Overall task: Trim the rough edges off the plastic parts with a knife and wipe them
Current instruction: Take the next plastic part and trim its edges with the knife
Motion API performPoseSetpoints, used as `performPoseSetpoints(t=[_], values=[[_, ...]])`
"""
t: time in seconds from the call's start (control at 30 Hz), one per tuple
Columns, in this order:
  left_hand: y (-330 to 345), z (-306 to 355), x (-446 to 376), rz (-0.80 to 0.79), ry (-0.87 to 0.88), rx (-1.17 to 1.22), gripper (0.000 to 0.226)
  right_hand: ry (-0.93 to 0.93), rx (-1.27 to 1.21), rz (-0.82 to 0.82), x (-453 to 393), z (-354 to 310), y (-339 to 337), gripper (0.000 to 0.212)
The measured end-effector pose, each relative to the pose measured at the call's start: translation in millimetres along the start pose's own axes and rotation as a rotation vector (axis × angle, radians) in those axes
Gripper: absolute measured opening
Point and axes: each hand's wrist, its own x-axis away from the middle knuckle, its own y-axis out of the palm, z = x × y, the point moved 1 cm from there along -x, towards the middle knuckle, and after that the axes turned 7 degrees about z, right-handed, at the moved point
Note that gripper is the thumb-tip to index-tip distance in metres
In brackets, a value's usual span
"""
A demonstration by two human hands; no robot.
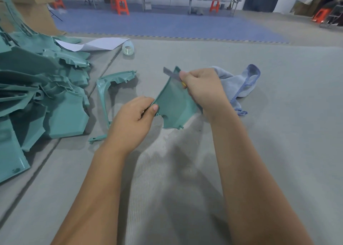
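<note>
Your left hand (132, 122) pinches the teal moulded plastic panel (174, 103) at its lower edge; your right hand (202, 86) grips the grey-bladed knife (171, 74) against its top corner.

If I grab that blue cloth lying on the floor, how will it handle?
The blue cloth probably goes limp and drapes, since it lies crumpled in soft folds. It looks light, and a pinch should lift it. Its fuzzy surface suggests it won't slip or roll.

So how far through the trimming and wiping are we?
In hand: the left hand holds a teal plastic panel while the right hand runs a grey knife blade along its top edge. One teal frame part lies apart; whether it is finished is unclear. Left: the teal heap, wiping with the blue cloth.
</note>
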Motion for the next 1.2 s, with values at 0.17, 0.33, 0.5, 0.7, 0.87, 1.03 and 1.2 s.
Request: performPoseSetpoints(t=[0.17, 0.33, 0.5, 0.7, 0.87, 1.03, 1.2], values=[[2, 0, 0, 0.029, -0.026, -0.001, 0.033, -0.004, 0.164, -0.236, 11, -8, 3, 0.030], [2, -1, 2, 0.058, -0.034, -0.021, 0.035, -0.085, 0.264, -0.112, 12, -12, 9, 0.030], [1, 1, 3, 0.054, -0.012, 0.005, 0.033, -0.089, 0.394, 0.107, -7, -21, -3, 0.050], [3, -5, 2, 0.070, -0.069, 0.006, 0.035, -0.113, 0.291, 0.141, -11, -25, -7, 0.045], [4, -9, 2, 0.098, -0.102, 0.012, 0.034, 0.019, 0.258, -0.185, 11, -19, 9, 0.033], [2, -9, 2, 0.127, -0.081, -0.040, 0.041, 0.002, 0.264, -0.204, 17, -17, 16, 0.024], [1, -8, 2, 0.126, -0.058, -0.065, 0.041, -0.037, 0.263, -0.116, 15, -14, 22, 0.033]])
